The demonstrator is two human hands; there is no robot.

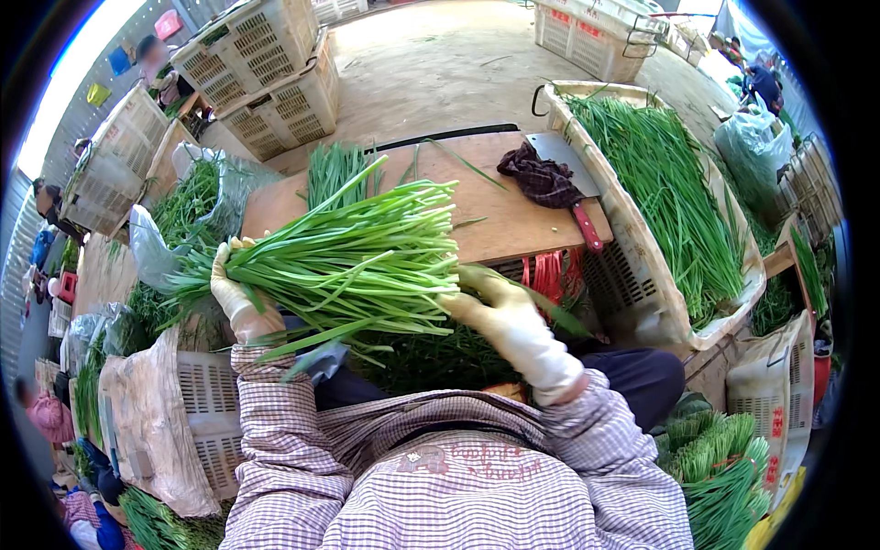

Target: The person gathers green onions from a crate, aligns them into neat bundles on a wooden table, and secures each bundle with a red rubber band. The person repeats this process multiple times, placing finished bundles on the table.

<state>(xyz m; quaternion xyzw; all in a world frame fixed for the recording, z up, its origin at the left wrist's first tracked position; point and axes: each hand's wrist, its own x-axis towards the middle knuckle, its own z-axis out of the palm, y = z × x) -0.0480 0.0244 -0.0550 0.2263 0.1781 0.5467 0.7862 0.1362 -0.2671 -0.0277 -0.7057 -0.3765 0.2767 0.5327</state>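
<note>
My left hand [237,292], in a pale glove, grips a thick bunch of Chinese chives [344,268] around its leafy part. The pale stem ends point right, above my lap. At those ends is my gloved right hand [519,323], its thumb and fingers touching or very near the stems. A blurred, loose green leaf [560,316] trails along its far side; whether the fingers pinch it is unclear. Beyond the bunch is a wooden board [474,199] with more chives [337,172] at its left. A cleaver [588,223] with a red handle lies there, partly under a dark checked cloth [540,175].
A white crate [625,289] full of chives stands right of the board. Red ties [546,271] hang below the board's near edge. Tied chive bundles [722,454] lie at lower right. Stacked crates [275,89] stand at far left. Several people sit around the edges.
</note>
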